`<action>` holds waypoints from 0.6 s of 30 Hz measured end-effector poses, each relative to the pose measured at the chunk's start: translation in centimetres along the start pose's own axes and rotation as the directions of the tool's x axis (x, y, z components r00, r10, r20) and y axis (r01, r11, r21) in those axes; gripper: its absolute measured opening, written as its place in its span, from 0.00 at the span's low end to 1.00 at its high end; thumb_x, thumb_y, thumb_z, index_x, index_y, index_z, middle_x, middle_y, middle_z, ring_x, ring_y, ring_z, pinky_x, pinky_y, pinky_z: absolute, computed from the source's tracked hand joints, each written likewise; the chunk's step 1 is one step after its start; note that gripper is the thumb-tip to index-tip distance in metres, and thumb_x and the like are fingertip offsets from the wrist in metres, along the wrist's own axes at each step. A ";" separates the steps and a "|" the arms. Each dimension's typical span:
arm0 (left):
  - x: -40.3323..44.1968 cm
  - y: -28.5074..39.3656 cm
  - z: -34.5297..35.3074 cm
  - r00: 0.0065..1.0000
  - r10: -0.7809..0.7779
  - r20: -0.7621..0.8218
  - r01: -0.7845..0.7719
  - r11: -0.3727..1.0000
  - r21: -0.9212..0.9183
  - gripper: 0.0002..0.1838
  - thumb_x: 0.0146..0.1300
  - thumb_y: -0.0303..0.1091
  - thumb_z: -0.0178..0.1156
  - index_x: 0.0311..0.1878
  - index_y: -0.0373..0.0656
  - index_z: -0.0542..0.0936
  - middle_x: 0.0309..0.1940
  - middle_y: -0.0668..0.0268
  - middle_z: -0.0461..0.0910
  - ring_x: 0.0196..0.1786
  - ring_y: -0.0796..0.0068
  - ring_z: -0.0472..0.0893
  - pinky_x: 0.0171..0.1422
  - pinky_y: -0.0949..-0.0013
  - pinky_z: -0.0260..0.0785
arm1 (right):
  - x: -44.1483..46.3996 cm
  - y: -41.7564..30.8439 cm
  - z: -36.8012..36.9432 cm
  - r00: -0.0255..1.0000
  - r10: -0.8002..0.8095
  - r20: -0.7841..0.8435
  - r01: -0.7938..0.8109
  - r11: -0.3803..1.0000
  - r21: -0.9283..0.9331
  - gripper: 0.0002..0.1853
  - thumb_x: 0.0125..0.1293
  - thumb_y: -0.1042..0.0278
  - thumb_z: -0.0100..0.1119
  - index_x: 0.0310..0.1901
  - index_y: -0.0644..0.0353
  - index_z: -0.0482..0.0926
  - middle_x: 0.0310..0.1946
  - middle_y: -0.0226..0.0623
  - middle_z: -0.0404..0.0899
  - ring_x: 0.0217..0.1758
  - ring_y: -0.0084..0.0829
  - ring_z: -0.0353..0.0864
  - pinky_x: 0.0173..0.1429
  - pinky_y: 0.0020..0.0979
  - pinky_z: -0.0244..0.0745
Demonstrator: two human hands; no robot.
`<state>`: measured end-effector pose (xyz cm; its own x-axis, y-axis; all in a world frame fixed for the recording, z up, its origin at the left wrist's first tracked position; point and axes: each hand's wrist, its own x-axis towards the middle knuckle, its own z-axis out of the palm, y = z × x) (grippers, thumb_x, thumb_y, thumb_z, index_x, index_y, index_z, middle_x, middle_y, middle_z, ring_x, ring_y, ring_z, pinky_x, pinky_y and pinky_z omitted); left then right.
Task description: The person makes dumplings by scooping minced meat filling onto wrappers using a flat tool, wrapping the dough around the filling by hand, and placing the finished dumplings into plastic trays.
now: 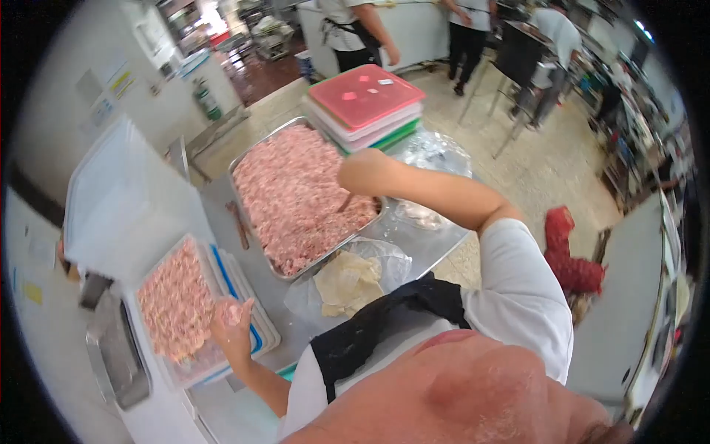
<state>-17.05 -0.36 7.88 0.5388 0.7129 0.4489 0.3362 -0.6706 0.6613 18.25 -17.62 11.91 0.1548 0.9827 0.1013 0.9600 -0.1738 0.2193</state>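
Observation:
A large metal tray (251,244) full of ground meat lies on the metal table. Over its right side is my right hand (364,175), closed round a thin utensil (345,202) that points down to the meat; its lower end is hard to make out. My left hand (234,323) has its fingers curled round a lump of pink meat (233,314). It is beside the right edge of a plastic container (194,374) with flattened meat in it. Between the two, a plastic bag (396,260) bears pale, thin sheets (347,283).
Stacked containers with a red lid (366,96) stand behind the tray. Clear plastic wrap (436,152) is right of them. A tall translucent bin (122,207) stands at the left. Several people are farther back, one beside a dark chair (518,55). Red sacks (573,259) lie on the floor.

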 end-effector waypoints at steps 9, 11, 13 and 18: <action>0.5 -3.2 0.2 0.991 -0.100 0.086 0.114 0.977 -0.180 0.14 0.48 0.29 0.72 0.28 0.38 0.73 0.23 0.67 0.71 0.29 0.73 0.68 0.40 0.68 0.64 | -0.4 -0.8 1.7 0.998 -0.019 -0.055 0.022 0.998 0.051 0.05 0.51 0.67 0.61 0.23 0.56 0.83 0.23 0.38 0.82 0.29 0.39 0.85 0.26 0.36 0.78; 0.4 -2.4 -0.1 0.990 -0.106 0.095 0.121 0.978 -0.171 0.14 0.48 0.28 0.71 0.28 0.39 0.73 0.23 0.67 0.71 0.29 0.74 0.68 0.39 0.69 0.64 | 0.6 -1.5 5.7 0.999 -0.028 -0.037 0.030 0.999 0.037 0.06 0.51 0.65 0.63 0.24 0.56 0.84 0.25 0.40 0.83 0.31 0.40 0.85 0.28 0.38 0.79; 0.3 -0.1 -0.5 0.979 -0.158 0.132 0.181 0.966 -0.182 0.13 0.48 0.27 0.71 0.28 0.39 0.72 0.23 0.67 0.71 0.29 0.75 0.68 0.38 0.70 0.64 | 0.4 -2.1 3.9 0.999 -0.030 0.038 0.027 0.996 0.081 0.06 0.50 0.66 0.62 0.24 0.57 0.84 0.25 0.42 0.83 0.32 0.41 0.85 0.29 0.39 0.79; 0.1 -0.5 -0.6 0.994 -0.083 0.072 0.096 0.973 -0.209 0.14 0.48 0.25 0.70 0.28 0.39 0.71 0.22 0.68 0.70 0.28 0.76 0.69 0.36 0.70 0.64 | 0.7 -2.5 3.1 0.993 -0.029 0.113 0.018 0.995 0.096 0.06 0.52 0.68 0.60 0.27 0.58 0.85 0.27 0.43 0.84 0.33 0.41 0.85 0.31 0.41 0.79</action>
<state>-17.65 0.12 7.96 0.5633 0.7492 0.3484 0.2179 -0.5415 0.8120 16.70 -16.36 8.44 0.1522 0.9882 -0.0154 0.9806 -0.1491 0.1269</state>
